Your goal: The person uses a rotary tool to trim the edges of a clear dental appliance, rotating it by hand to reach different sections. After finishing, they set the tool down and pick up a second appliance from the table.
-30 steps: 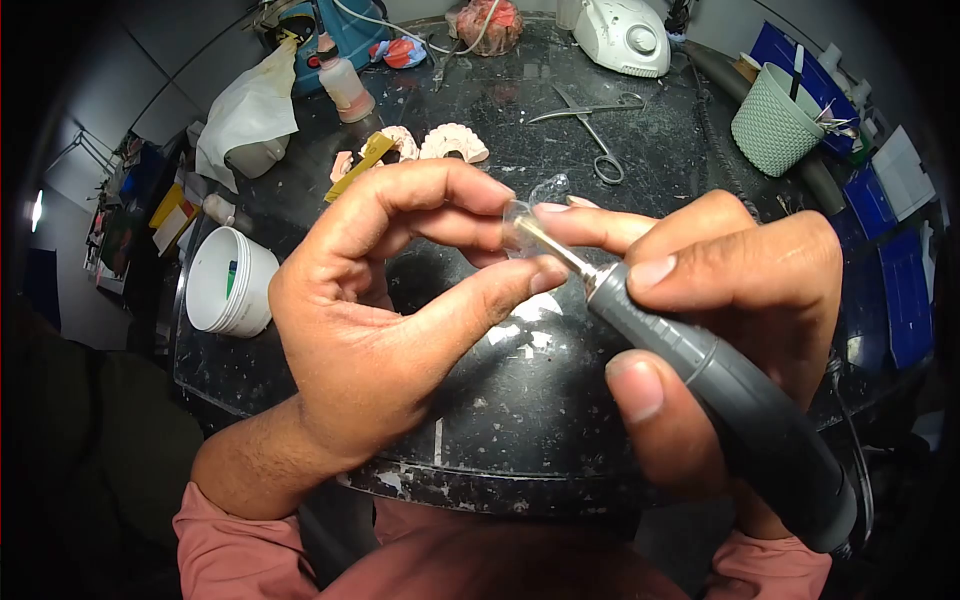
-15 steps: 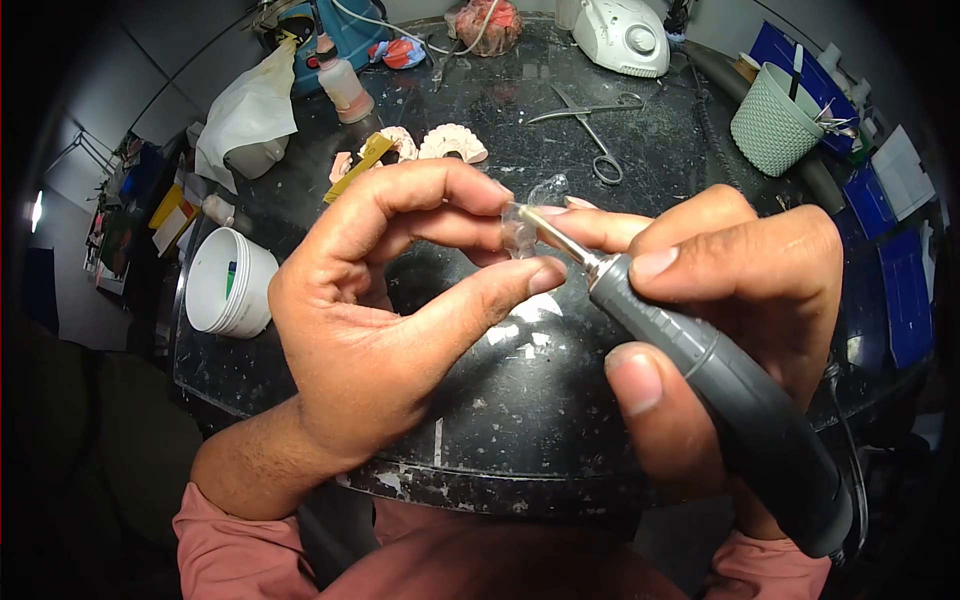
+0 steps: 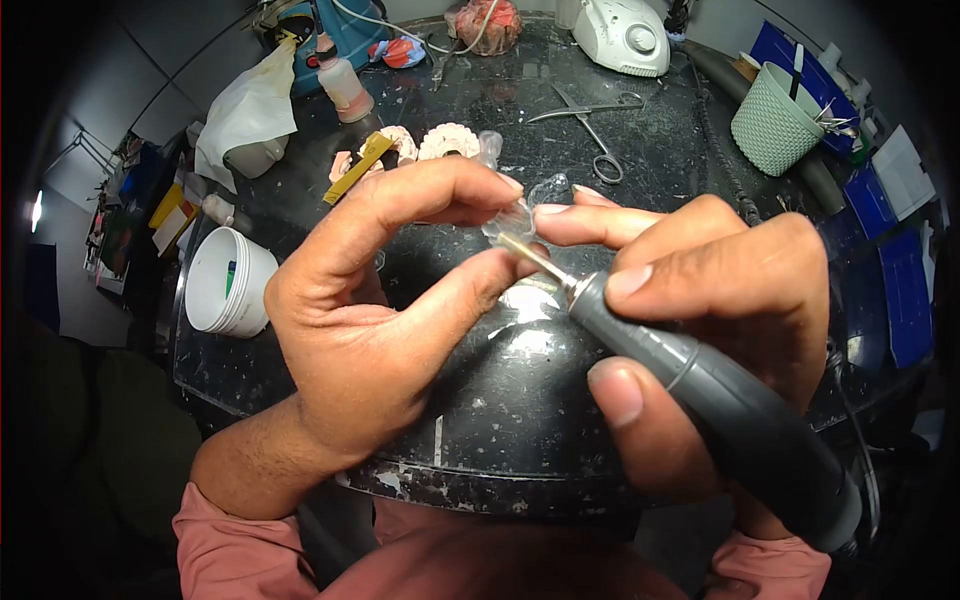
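Note:
A clear plastic dental aligner is pinched between the thumb and fingers of my left hand. One end of it sticks up past the fingertips toward the pink dental models. My right hand grips a dark grey rotary handpiece like a pen. Its slim metal bur meets the aligner's near edge, close to my left thumb. My right fingertips come up beside the aligner. Just beyond them lies another clear plastic piece.
Scissors lie open behind my hands. A white tub stands at left, with a pink-liquid bottle behind it. A yellow strip leans by the models. At the back right are a white machine and a green basket.
The aligner has turned in my left fingers, so one end now shows above them. The handpiece and my right hand have shifted slightly left, with the bur tip lower.

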`<control>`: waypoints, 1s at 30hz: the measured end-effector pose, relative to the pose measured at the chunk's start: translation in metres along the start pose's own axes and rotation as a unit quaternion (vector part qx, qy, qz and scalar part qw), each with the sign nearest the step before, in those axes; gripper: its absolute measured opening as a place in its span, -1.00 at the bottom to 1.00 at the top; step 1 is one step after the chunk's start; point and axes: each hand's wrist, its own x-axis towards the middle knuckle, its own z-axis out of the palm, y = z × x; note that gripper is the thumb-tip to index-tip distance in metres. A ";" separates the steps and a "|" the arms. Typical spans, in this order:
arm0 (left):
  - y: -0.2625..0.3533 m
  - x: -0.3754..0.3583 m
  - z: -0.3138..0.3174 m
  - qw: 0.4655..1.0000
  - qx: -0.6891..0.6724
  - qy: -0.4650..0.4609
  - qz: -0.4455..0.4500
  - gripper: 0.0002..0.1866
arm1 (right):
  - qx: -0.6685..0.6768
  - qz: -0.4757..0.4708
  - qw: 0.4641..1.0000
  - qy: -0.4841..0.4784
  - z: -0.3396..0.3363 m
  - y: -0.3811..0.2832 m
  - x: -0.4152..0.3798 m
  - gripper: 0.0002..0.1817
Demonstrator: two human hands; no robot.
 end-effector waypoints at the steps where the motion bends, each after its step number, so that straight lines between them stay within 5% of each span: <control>1: -0.004 0.000 -0.001 1.000 0.016 0.003 0.026 -0.62 | 0.000 0.001 1.000 0.000 0.001 -0.001 0.000 -0.60; 5: -0.005 0.004 -0.009 0.987 0.123 -0.017 0.104 -0.64 | 0.018 0.049 0.998 0.033 -0.001 -0.003 0.000 -0.60; 14: -0.004 0.007 -0.008 0.986 0.130 -0.009 0.107 -0.64 | 0.122 0.092 0.988 0.020 0.003 -0.010 0.001 -0.59; 16: -0.007 0.009 -0.008 0.984 0.127 -0.014 0.124 -0.64 | 0.135 0.161 0.972 0.107 0.010 -0.019 0.004 -0.58; 20: -0.007 0.010 -0.009 0.980 0.130 -0.027 0.147 -0.64 | 0.123 0.099 0.983 0.088 0.010 -0.001 0.002 -0.58; 22: -0.008 0.010 -0.010 0.981 0.127 -0.028 0.144 -0.64 | 0.120 -0.009 0.992 0.041 0.007 0.008 0.004 -0.56; 25: -0.007 0.009 -0.010 0.985 0.117 -0.027 0.127 -0.66 | 0.115 0.073 0.988 0.079 0.009 -0.005 0.002 -0.55; 30: -0.004 0.006 -0.007 0.992 0.104 -0.009 0.075 -0.67 | 0.040 0.028 0.999 0.009 -0.002 0.001 0.000 -0.55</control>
